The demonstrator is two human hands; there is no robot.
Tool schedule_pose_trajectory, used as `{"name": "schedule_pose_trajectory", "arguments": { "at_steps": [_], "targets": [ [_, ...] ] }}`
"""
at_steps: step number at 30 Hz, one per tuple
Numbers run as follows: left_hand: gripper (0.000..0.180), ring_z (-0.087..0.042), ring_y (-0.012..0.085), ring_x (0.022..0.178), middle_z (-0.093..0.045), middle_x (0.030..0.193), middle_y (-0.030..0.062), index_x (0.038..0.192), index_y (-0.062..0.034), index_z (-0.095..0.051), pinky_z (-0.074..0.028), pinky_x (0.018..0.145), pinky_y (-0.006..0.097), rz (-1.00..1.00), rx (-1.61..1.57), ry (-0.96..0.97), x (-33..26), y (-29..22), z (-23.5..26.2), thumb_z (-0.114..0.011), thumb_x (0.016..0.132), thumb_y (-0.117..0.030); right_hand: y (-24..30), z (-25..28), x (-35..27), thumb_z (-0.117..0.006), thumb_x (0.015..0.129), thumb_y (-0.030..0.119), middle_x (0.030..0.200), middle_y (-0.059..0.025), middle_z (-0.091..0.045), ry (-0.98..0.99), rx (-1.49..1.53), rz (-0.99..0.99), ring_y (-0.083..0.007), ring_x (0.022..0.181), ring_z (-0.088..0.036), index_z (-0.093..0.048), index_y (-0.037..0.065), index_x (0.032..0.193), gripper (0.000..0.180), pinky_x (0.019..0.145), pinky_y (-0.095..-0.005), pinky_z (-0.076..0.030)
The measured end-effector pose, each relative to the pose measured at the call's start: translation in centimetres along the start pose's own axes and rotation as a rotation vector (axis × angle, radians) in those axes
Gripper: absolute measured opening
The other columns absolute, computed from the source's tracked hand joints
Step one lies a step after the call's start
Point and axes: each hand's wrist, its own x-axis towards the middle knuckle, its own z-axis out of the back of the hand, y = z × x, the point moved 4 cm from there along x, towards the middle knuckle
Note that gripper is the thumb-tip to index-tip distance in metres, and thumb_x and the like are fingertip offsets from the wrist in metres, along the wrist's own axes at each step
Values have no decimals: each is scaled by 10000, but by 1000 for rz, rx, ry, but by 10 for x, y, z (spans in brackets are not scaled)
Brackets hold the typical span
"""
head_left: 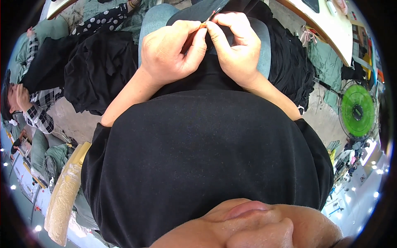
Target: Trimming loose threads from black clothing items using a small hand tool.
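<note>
While both pinch black fabric (206, 72), left hand (171, 51) meets right hand (235, 45).

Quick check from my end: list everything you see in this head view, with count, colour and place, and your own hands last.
small tool: one, orange and slim, pinched between both hands' fingertips, top centre
black garment: one, on the lap under the hands
pile of black cloth: one, on the floor, upper left
polka-dot cloth: one, black with white dots, top left
fan: one, green, floor at right
table: one, pale, upper right
wrapped roll: one, tan, lower left
another person: one, checked sleeve, far left
left hand: grip on the tool
right hand: grip on the tool
</note>
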Motion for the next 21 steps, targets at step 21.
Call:
{"name": "schedule_pose_trajectory", "arguments": {
  "at_steps": [21],
  "targets": [
    [110, -648, 164, 540, -692, 738, 54, 945, -39, -723, -478, 501, 261, 10, -46, -50, 19, -1, -4, -766, 850, -73, 9, -3, 4, -757, 862, 44, 900, -78, -734, -12, 25, 8, -227, 870, -640, -743, 24, 958, 98, 803, -344, -487]
  ]
}}
